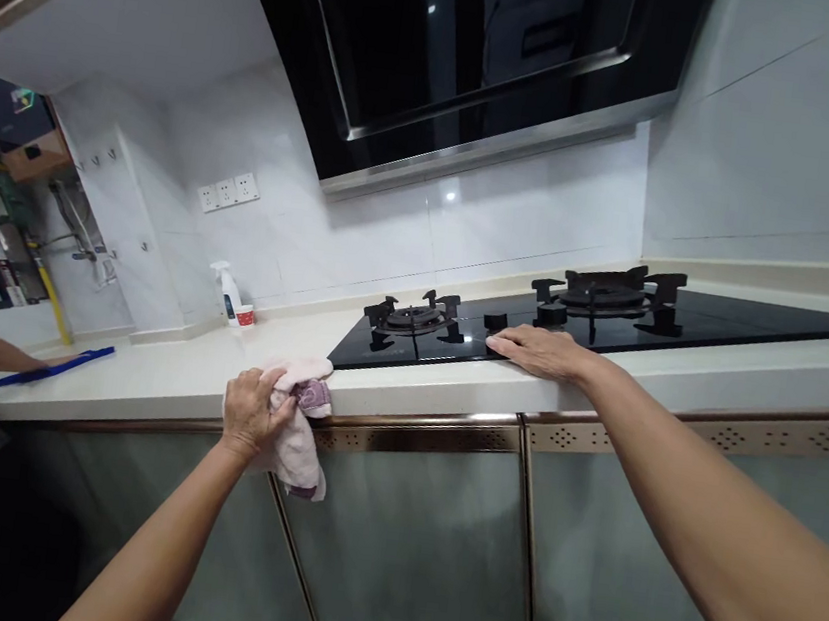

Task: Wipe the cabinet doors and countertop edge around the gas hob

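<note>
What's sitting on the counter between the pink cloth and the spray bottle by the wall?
Nothing: in the head view, the counter is bare between the pink cloth, gripped by the left hand, and the spray bottle.

Bare countertop point(172, 371) lies open toward nine o'clock; burner grates point(413, 318) block at twelve, spray bottle point(227, 293) at eleven.

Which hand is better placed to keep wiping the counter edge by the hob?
Probably the left hand: it grips the pink cloth at the countertop front edge. The right hand lies flat and empty at the front edge of the black hob, apart from the cloth.
</note>
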A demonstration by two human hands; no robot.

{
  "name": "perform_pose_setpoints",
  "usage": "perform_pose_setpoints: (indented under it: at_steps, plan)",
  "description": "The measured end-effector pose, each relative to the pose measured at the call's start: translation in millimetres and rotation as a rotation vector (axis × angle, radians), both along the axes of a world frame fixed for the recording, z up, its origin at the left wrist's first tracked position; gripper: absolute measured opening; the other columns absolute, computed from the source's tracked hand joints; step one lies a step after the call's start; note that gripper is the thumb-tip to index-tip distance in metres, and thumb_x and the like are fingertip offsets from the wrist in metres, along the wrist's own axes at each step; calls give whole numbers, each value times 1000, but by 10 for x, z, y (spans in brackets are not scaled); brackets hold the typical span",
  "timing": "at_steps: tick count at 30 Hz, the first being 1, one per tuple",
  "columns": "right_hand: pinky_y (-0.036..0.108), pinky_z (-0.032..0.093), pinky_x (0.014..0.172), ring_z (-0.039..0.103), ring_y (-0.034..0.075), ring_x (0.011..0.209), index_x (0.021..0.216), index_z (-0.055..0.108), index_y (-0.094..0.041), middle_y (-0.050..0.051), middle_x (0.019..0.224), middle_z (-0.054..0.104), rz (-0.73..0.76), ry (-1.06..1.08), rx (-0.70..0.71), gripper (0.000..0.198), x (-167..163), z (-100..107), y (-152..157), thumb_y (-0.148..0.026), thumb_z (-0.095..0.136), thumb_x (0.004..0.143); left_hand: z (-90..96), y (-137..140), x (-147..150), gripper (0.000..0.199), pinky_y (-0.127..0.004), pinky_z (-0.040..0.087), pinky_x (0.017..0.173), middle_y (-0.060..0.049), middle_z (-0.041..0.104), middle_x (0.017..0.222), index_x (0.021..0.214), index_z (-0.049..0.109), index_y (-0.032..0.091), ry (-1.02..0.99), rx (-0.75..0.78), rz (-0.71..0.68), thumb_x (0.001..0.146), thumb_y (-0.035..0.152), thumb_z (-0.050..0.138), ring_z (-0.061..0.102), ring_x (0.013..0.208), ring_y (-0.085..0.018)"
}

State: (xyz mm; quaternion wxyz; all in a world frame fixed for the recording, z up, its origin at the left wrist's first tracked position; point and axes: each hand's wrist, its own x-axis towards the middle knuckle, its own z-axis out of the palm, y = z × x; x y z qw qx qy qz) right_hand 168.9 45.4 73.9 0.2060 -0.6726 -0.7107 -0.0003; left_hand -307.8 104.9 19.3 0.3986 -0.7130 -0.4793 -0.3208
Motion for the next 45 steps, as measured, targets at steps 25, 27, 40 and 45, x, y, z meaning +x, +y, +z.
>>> perform_pose_setpoints:
  at_steps: [25,27,40,45]
  plan:
    - [61,32,106,51,34,126,128,60,-31,9,136,57,20,-20,33,66,-8,-41,37,-69,20,91,179,-511,1837,34,-38,37,83,-8,62,103,110,63,25,22,-72,-217,86,48,57,53,98,-25]
    - [60,31,107,49,34,128,131,58,-30,9,139,55,12,-19,32,67,-12,-50,45,-69,21,91,230,-570,2118,35,-38,38,84,-7,62,103,111,63,26,50,-111,-269,87,51,57,54,98,-25]
    - [38,41,102,55,25,118,106,65,-23,9,120,65,126,171,321,63,-8,-20,-69,-58,14,95,427,-511,2702,72,-43,43,93,-8,59,122,135,42,26,85,-456,-503,80,70,56,55,113,-28]
    - [36,41,101,54,22,116,118,60,-22,9,122,63,264,224,458,57,-431,-33,-197,-54,17,98,464,-520,2607,83,-49,43,97,-12,54,131,136,39,23,9,-597,-611,70,60,71,50,122,-33]
